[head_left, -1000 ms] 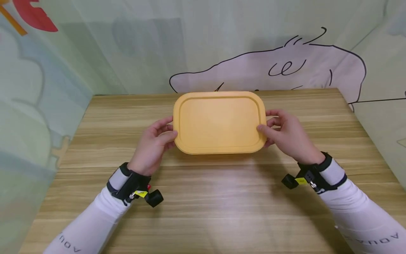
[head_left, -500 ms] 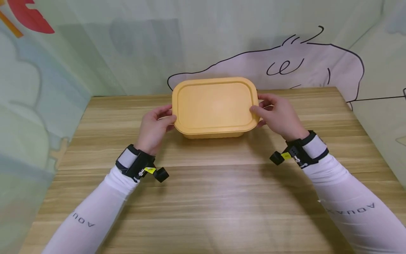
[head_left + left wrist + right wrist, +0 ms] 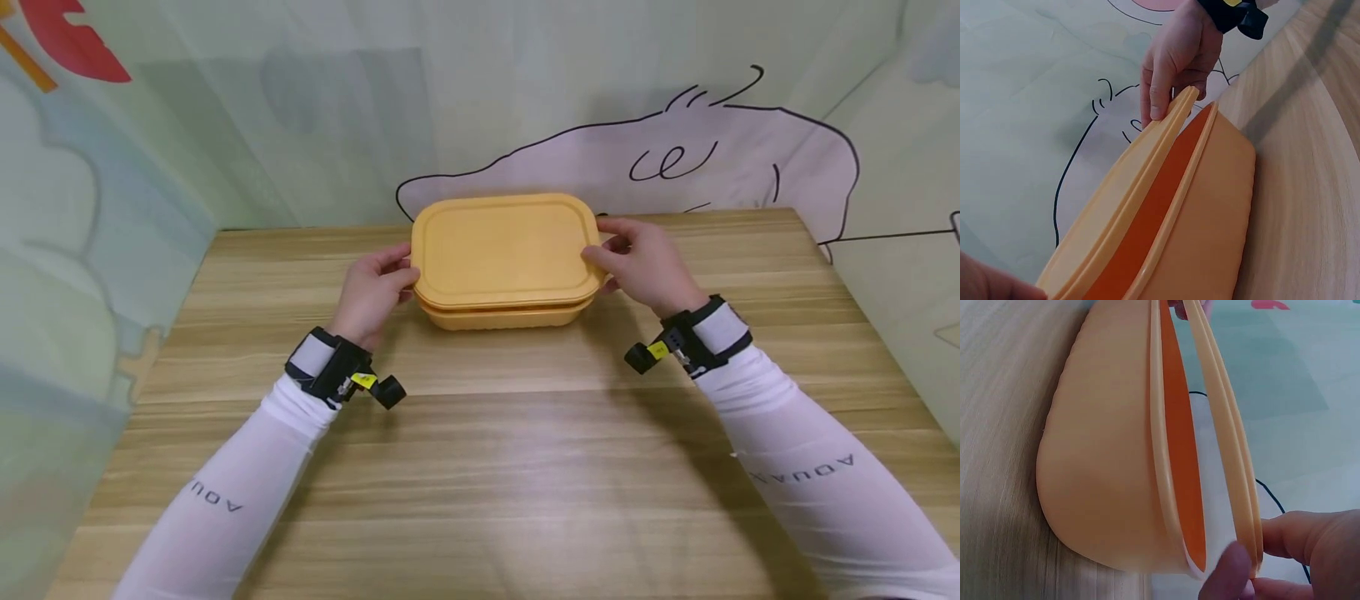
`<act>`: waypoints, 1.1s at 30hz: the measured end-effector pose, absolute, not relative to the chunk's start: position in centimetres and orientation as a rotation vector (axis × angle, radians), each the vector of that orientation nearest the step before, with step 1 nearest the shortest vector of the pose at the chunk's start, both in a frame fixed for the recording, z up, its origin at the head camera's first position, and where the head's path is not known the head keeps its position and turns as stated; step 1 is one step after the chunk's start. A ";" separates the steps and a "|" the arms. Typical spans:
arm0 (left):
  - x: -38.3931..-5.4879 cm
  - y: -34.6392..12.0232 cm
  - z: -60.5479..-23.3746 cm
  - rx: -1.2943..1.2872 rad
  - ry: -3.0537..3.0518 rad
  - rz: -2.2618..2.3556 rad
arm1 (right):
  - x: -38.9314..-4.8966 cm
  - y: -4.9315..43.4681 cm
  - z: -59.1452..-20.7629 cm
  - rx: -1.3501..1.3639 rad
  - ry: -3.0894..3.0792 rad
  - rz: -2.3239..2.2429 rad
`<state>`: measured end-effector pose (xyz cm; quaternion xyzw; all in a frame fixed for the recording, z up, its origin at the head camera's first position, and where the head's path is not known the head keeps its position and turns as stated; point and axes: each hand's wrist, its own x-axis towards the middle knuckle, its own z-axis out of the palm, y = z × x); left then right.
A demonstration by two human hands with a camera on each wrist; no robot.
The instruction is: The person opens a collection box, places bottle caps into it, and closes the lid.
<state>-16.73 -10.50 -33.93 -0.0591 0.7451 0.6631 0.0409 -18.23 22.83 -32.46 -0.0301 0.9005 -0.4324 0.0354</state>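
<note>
A yellow rectangular lid (image 3: 506, 250) with rounded corners is held level between both hands at the back of the table. My left hand (image 3: 373, 293) pinches its left edge, thumb on top. My right hand (image 3: 643, 262) grips the right edge the same way. Just beneath sits a matching yellow food container (image 3: 510, 319), upright on the table. Both wrist views show a gap between the lid (image 3: 1141, 169) and the container's rim (image 3: 1161, 444), with the orange inside visible. The container's far side is hidden under the lid in the head view.
The wood-grain table (image 3: 480, 467) reaches toward me, its back edge against a printed curtain (image 3: 315, 125). Curtain fabric also hangs along the left and right sides. A small camera is strapped to each wrist.
Both hands have carried the lid away from me toward the back, then lowered it slightly over the container. The container, first hidden under the lid, now shows its front wall.
</note>
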 end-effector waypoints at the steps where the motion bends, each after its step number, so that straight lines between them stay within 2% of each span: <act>1: -16.8 -10.5 -34.0 -0.189 2.282 2.024 | -18.3 22.8 -32.5 -0.095 2.779 -1.308; 16: -17.7 -10.7 -34.2 -0.228 2.245 1.941 | -19.3 22.6 -33.1 -0.016 2.772 -1.180; 33: -17.1 -10.8 -34.4 -0.187 2.250 1.894 | -18.9 22.5 -33.6 -0.057 2.812 -1.122</act>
